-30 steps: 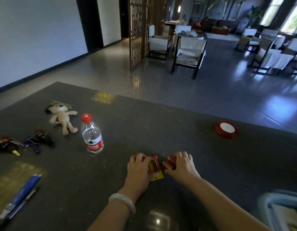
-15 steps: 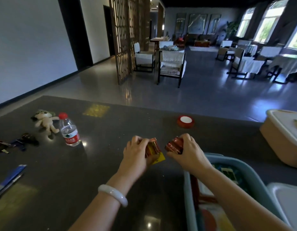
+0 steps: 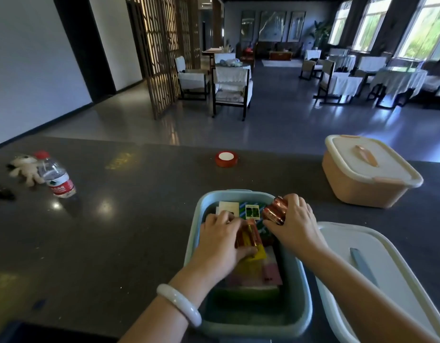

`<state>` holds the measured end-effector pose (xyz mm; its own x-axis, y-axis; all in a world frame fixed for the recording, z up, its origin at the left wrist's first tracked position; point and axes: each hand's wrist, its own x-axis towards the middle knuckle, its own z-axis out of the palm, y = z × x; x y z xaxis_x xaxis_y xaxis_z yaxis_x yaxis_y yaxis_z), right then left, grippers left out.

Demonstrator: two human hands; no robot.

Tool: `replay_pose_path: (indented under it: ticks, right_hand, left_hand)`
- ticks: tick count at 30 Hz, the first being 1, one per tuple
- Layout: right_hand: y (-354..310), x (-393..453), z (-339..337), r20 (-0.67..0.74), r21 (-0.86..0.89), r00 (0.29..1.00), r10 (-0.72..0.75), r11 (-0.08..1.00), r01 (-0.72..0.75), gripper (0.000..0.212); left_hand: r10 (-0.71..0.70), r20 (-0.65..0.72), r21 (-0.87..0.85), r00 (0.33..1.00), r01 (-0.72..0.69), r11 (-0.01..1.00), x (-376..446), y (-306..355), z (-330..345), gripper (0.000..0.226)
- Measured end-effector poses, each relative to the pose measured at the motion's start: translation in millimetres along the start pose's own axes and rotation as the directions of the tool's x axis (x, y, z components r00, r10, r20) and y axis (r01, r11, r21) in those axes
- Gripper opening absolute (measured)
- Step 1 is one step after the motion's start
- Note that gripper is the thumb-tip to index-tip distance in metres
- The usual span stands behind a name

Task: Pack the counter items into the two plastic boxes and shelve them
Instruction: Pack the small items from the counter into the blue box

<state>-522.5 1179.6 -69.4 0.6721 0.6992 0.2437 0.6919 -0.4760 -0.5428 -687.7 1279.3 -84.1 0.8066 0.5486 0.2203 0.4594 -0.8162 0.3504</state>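
Both my hands are over the open blue plastic box on the dark counter. My left hand grips a red and yellow battery pack just above the cards and packets inside. My right hand holds a second pack of coppery-red batteries over the box's far right corner. The box's white lid lies to its right. A peach box with its lid on stands at the back right.
A red ribbon roll sits near the counter's far edge. At the left are a water bottle, a plush toy and dark keys. Chairs and tables fill the room beyond.
Both hands lifted the battery packs off the counter and carried them right, over the blue box. My view swung right, bringing both boxes and the lid into sight.
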Motion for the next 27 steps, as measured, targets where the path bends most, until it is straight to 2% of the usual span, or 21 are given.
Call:
replay_pose_path:
  ticks: [5, 11, 27]
  right_hand:
    - [12, -16, 8, -0.031, 0.051, 0.999, 0.027, 0.998, -0.026, 0.051]
    - [12, -22, 16, -0.071, 0.034, 0.997, 0.01, 0.999, -0.008, 0.051]
    - [15, -22, 23, -0.079, 0.004, 0.997, -0.013, 1.0, 0.014, 0.06]
  left_hand:
    - [0.033, 0.068, 0.019, 0.997, -0.034, 0.999, -14, 22, 22, 0.058]
    - [-0.009, 0.123, 0.11, 0.992, -0.005, 0.994, -16, 34, 38, 0.05]
    - [-0.109, 0.192, -0.053, 0.975, 0.121, 0.991, -15, 24, 50, 0.056]
